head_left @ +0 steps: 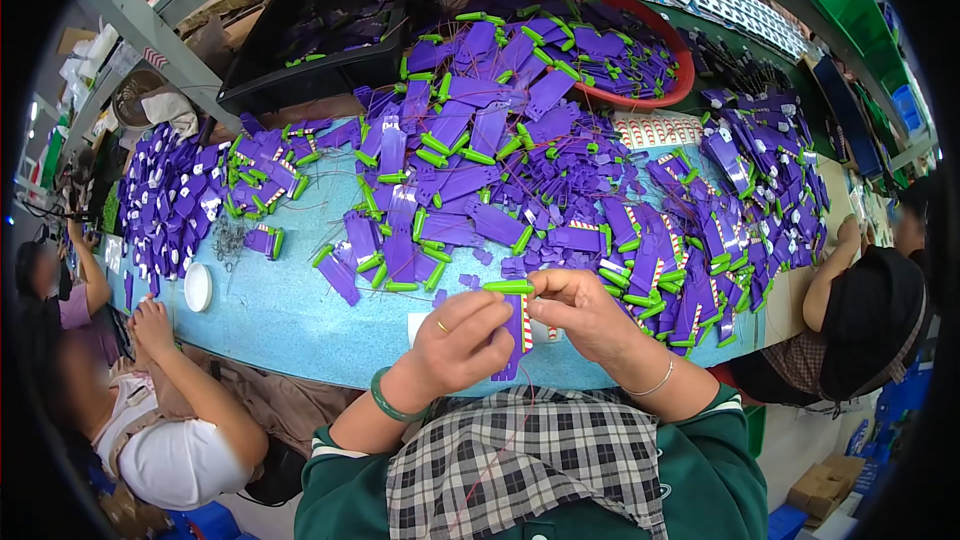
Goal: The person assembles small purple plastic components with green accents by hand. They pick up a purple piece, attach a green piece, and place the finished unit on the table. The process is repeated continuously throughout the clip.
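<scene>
Between my hands, just over the table's front edge, is a flat purple plastic piece (515, 340) with a green rounded bar across its top and a red-and-white striped strip down its right side. My left hand (462, 342) pinches it from the left, fingers curled. My right hand (590, 320) grips the right end of the green bar between thumb and forefinger. A thin red wire hangs from the piece across my checked apron. Directly beyond my hands lies a heap of similar purple pieces with green bars (470, 180). A white card or sheet partly shows behind my hands.
A red basin (683, 65) and a black crate (235, 90) hold more pieces at the back. Purple pieces with white parts (165, 195) are heaped at the left, near a white round lid (198, 287). Striped pieces (700, 240) pile up at the right. Other people sit on both sides.
</scene>
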The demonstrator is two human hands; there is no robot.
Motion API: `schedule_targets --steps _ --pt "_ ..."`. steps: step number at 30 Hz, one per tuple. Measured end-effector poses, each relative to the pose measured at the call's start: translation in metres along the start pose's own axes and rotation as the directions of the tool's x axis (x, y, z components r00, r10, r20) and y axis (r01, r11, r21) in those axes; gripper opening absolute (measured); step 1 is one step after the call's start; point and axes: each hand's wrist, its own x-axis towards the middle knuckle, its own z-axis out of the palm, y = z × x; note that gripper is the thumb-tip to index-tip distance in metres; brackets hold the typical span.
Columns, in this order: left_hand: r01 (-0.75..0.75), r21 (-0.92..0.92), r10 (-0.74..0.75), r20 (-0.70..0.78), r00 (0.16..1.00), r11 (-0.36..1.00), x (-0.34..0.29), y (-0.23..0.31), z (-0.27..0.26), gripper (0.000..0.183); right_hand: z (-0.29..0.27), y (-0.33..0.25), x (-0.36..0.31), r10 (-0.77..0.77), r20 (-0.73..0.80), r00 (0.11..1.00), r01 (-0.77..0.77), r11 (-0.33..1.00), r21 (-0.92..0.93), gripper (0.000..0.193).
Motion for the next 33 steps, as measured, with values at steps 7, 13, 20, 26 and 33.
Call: schedule_targets --steps 7,13,20,26,33 --pt "-0.155 -0.03 0.156 0.004 0.988 0.987 -0.004 0.004 0.002 0.014 0.005 -0.003 0.002 0.022 -0.013 1.0 -0.022 0.999 0.026 0.016" --pt "-0.186 -0.014 0.185 -0.033 0.982 0.983 -0.002 0.009 -0.002 0.013 0.012 0.005 -0.002 0.175 0.039 0.984 -0.179 0.97 0.165 0.021" --pt "-0.124 -0.06 0.125 0.01 0.992 0.99 -0.006 0.007 0.004 0.015 -0.004 0.01 -0.033 0.27 0.14 0.953 -0.279 0.959 0.05 0.025" --pt "0.259 -0.312 -0.274 -0.003 0.962 0.914 -0.003 0.005 0.025 0.02 -0.022 0.01 -0.036 -0.356 -0.024 0.934 0.311 0.846 -0.433 0.012" --pt "0.537 -0.332 -0.432 0.342 0.835 0.776 0.06 -0.027 0.062 0.011 -0.042 0.021 -0.022 -0.479 -0.411 0.775 0.423 0.878 -0.226 0.015"
